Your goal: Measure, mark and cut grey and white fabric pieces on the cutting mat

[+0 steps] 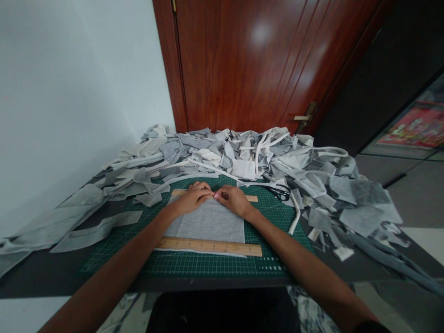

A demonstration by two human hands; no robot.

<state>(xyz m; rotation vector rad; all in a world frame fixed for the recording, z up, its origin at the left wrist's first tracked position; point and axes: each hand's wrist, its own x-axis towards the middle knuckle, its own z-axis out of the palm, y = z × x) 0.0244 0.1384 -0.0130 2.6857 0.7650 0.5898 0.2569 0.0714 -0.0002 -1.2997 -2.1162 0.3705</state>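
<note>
A piece of light grey fabric (211,222) lies flat on a green cutting mat (194,266). One wooden ruler (215,245) crosses its near part, and a second wooden ruler (252,198) lies along its far edge, partly covered by my hands. Over that far edge my left hand (197,197) is bent, thumb and fingers closed together; whatever is between them is hidden. My right hand (234,200) meets it there, pinching a small pink thing (217,196) too small to name. The fingertips of both hands nearly touch.
Grey and white fabric scraps (208,152) are heaped along the back and both sides of the dark table (41,282). Black-handled scissors (279,190) lie right of my right hand. A white wall (69,92) and a wooden door (239,69) stand behind.
</note>
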